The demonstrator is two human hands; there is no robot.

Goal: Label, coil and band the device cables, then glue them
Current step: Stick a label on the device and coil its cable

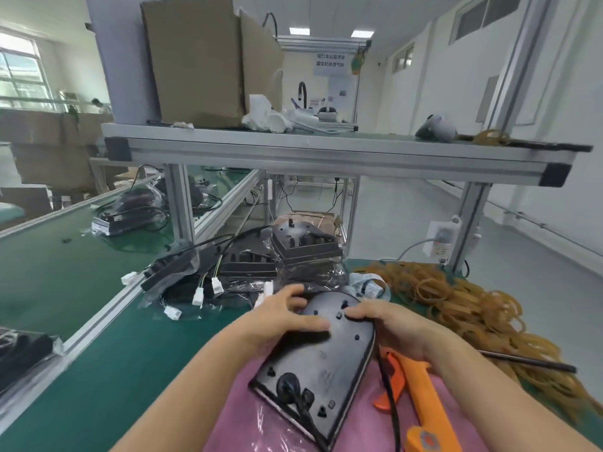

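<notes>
The black cable [388, 389] leaves the frame's lower edge — its end is unseen. The orange tool [424, 409] is cut off there too. The sign [331, 60] is too blurred to read — its characters are indistinct.

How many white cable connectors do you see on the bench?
6 white connectors: one far left, one nearest, two mid-pile, two by the left hand. More may be hidden under bags.
</notes>
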